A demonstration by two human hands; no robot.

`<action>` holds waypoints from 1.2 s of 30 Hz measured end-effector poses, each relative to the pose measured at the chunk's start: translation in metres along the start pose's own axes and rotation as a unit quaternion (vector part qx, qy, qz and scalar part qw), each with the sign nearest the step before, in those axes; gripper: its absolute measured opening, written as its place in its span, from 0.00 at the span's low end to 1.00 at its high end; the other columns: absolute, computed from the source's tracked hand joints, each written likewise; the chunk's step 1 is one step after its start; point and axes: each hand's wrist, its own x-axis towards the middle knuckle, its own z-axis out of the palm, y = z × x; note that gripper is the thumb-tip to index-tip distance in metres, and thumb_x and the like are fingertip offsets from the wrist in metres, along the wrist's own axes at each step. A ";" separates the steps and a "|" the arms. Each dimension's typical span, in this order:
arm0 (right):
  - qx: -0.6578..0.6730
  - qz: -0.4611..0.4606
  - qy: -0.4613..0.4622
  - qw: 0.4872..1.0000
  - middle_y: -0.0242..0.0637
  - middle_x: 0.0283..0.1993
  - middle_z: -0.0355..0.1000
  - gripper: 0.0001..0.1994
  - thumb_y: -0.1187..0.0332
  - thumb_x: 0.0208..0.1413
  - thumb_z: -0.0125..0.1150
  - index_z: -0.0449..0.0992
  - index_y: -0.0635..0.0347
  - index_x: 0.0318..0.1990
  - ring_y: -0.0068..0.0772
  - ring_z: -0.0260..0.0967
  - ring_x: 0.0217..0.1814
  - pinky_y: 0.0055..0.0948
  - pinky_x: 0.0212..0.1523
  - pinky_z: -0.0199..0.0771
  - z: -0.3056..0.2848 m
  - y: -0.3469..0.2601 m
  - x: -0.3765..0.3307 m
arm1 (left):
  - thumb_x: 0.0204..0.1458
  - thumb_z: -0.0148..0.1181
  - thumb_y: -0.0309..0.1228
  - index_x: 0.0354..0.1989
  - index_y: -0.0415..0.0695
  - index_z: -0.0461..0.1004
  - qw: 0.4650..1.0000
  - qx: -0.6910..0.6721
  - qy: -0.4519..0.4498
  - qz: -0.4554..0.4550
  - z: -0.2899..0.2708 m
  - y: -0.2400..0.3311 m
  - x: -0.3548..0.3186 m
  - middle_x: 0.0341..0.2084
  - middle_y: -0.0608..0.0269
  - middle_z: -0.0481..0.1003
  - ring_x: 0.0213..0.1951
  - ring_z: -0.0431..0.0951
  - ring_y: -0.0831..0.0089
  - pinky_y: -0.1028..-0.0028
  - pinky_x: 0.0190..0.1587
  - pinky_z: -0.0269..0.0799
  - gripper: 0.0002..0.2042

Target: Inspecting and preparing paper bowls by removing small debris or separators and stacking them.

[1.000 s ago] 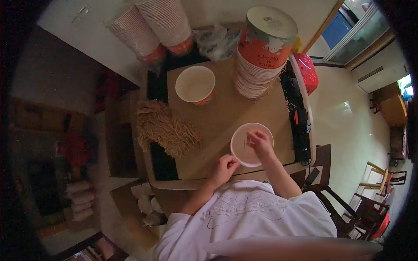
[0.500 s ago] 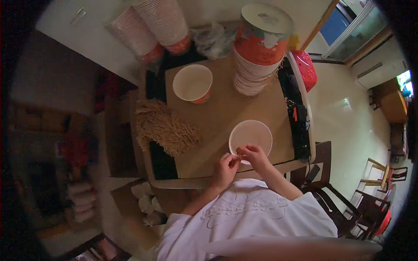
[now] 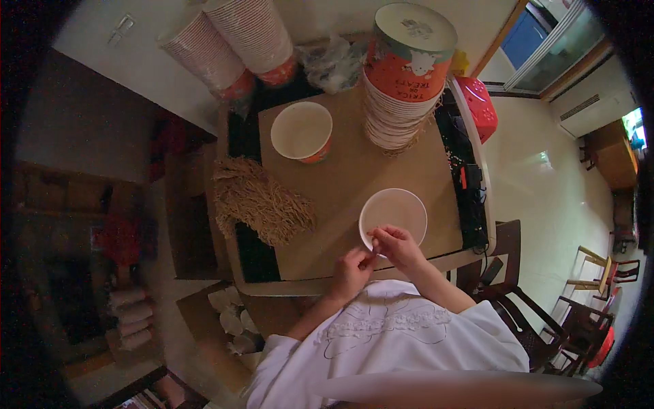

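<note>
A white-lined paper bucket (image 3: 397, 208) stands near the table's front edge, its mouth facing up. At its near rim, my right hand (image 3: 400, 251) is closed with thumb and fingertips pinched together. Just left of it, my left hand (image 3: 352, 273) is also pinched, fingertips nearly meeting the right ones and slightly blurred. Whatever the fingers hold is too small to make out. To the left lies a tangled pile of tan twine cords (image 3: 262, 201). Farther back, another paper bucket (image 3: 302, 131) with an orange outside stands open.
A stack of orange buckets (image 3: 409, 75) rises at the back right, upside down, with cords hanging out. Tall nested stacks (image 3: 255, 34) and a clear plastic bag (image 3: 334, 65) are at the back. A black power strip (image 3: 470, 178) lies along the right edge. Chairs (image 3: 518, 293) stand right.
My hands stay at the bucket's near rim. The left fingers have dropped slightly, and the right fingertips have shifted a little. The bucket and twine pile look the same.
</note>
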 end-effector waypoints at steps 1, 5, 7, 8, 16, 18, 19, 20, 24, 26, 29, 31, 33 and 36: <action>-0.012 -0.006 -0.021 1.000 0.26 0.22 0.64 0.11 0.65 0.56 0.48 0.71 0.64 0.35 0.16 0.59 0.24 0.16 0.24 0.59 -0.003 0.002 0.000 | 0.41 0.59 0.25 0.27 0.39 0.72 0.999 0.005 -0.034 -0.016 -0.001 -0.003 -0.003 0.20 0.56 0.70 0.23 0.72 0.67 0.74 0.24 0.65 0.05; -0.081 -0.013 -0.040 0.996 0.21 0.19 0.59 0.10 0.64 0.56 0.47 0.72 0.60 0.34 0.12 0.51 0.19 0.13 0.19 0.50 0.000 -0.003 -0.005 | 0.44 0.57 0.25 0.31 0.39 0.73 0.998 -0.035 -0.040 0.037 -0.004 -0.007 -0.002 0.23 0.60 0.73 0.27 0.73 0.73 0.78 0.29 0.67 0.06; -0.124 -0.020 -0.027 0.992 0.20 0.19 0.58 0.10 0.63 0.56 0.47 0.72 0.58 0.34 0.11 0.50 0.19 0.13 0.19 0.50 0.009 -0.010 -0.011 | 0.46 0.56 0.25 0.33 0.39 0.73 0.988 -0.144 -0.008 -0.050 -0.008 -0.012 0.003 0.24 0.63 0.72 0.28 0.73 0.76 0.79 0.31 0.67 0.06; -0.167 -0.027 -0.014 0.985 0.19 0.19 0.58 0.10 0.63 0.56 0.47 0.73 0.57 0.33 0.10 0.50 0.19 0.13 0.19 0.49 0.012 -0.012 -0.012 | 0.48 0.54 0.25 0.34 0.38 0.72 0.958 -0.251 0.025 -0.135 -0.013 -0.014 0.006 0.25 0.66 0.72 0.30 0.72 0.79 0.80 0.32 0.67 0.06; -0.309 -0.076 -0.114 0.941 0.23 0.25 0.64 0.09 0.65 0.55 0.49 0.72 0.61 0.35 0.13 0.58 0.28 0.17 0.29 0.61 0.003 -0.010 -0.014 | 0.49 0.54 0.24 0.35 0.39 0.73 0.934 -0.326 -0.067 -0.131 -0.025 -0.008 0.029 0.28 0.67 0.70 0.31 0.69 0.83 0.83 0.32 0.66 0.06; -0.342 -0.088 -0.125 0.927 0.25 0.26 0.65 0.09 0.66 0.55 0.50 0.71 0.63 0.36 0.14 0.59 0.29 0.18 0.32 0.62 0.004 -0.009 -0.014 | 0.49 0.54 0.24 0.32 0.39 0.72 0.963 -0.254 -0.047 -0.071 -0.024 -0.014 0.028 0.26 0.69 0.70 0.29 0.69 0.83 0.84 0.31 0.66 0.04; -0.323 -0.091 -0.123 0.934 0.23 0.23 0.61 0.07 0.67 0.54 0.50 0.70 0.62 0.34 0.13 0.56 0.26 0.16 0.27 0.57 0.006 -0.009 -0.015 | 0.49 0.54 0.24 0.32 0.39 0.72 0.963 -0.255 -0.048 -0.071 -0.024 -0.014 0.029 0.26 0.69 0.70 0.29 0.69 0.83 0.84 0.31 0.66 0.04; -0.305 -0.094 -0.121 0.940 0.21 0.21 0.58 0.06 0.68 0.54 0.51 0.69 0.61 0.32 0.12 0.52 0.23 0.14 0.22 0.52 0.007 -0.009 -0.016 | 0.49 0.54 0.25 0.30 0.39 0.72 0.960 -0.263 -0.021 -0.099 -0.024 -0.012 0.029 0.25 0.69 0.70 0.27 0.69 0.83 0.84 0.30 0.65 0.03; -0.288 -0.152 -0.077 0.942 0.24 0.24 0.60 0.05 0.71 0.53 0.51 0.66 0.62 0.31 0.14 0.54 0.26 0.15 0.24 0.54 -0.013 0.010 -0.004 | 0.49 0.54 0.27 0.27 0.40 0.71 0.904 -0.393 0.032 -0.167 -0.023 -0.010 0.032 0.22 0.69 0.70 0.23 0.67 0.85 0.85 0.25 0.63 0.04; -0.311 -0.171 -0.057 0.933 0.26 0.26 0.61 0.04 0.72 0.53 0.51 0.65 0.62 0.30 0.14 0.55 0.28 0.15 0.26 0.56 -0.009 0.006 -0.005 | 0.49 0.55 0.28 0.27 0.40 0.71 0.890 -0.407 0.009 -0.206 -0.027 -0.002 0.033 0.21 0.70 0.70 0.21 0.66 0.86 0.85 0.23 0.62 0.04; -0.267 -0.138 -0.098 0.949 0.25 0.26 0.61 0.03 0.74 0.53 0.51 0.65 0.62 0.30 0.14 0.55 0.28 0.15 0.26 0.56 -0.016 0.012 -0.002 | 0.49 0.54 0.28 0.28 0.39 0.72 0.896 -0.370 -0.032 -0.242 -0.026 -0.002 0.030 0.20 0.70 0.70 0.19 0.66 0.85 0.84 0.21 0.62 0.05; -0.303 -0.183 -0.084 0.931 0.24 0.23 0.59 0.03 0.73 0.53 0.50 0.66 0.62 0.29 0.13 0.53 0.26 0.15 0.25 0.55 -0.008 0.011 -0.004 | 0.49 0.54 0.28 0.29 0.38 0.73 0.915 -0.320 -0.052 -0.242 -0.023 -0.008 0.029 0.19 0.69 0.71 0.19 0.67 0.84 0.83 0.21 0.63 0.06; -0.338 -0.228 -0.069 0.911 0.22 0.21 0.57 0.03 0.72 0.52 0.50 0.67 0.61 0.28 0.13 0.51 0.24 0.15 0.23 0.53 -0.004 0.008 -0.008 | 0.48 0.54 0.27 0.29 0.38 0.73 0.921 -0.309 -0.060 -0.229 -0.024 -0.011 0.030 0.18 0.69 0.71 0.19 0.68 0.84 0.82 0.22 0.64 0.05; -0.349 -0.157 -0.063 0.922 0.23 0.22 0.61 0.04 0.73 0.52 0.52 0.67 0.63 0.29 0.11 0.54 0.25 0.13 0.23 0.55 -0.002 0.001 -0.011 | 0.47 0.56 0.26 0.26 0.39 0.73 0.922 -0.323 -0.065 -0.204 -0.028 -0.005 0.030 0.18 0.69 0.71 0.19 0.68 0.84 0.84 0.21 0.63 0.04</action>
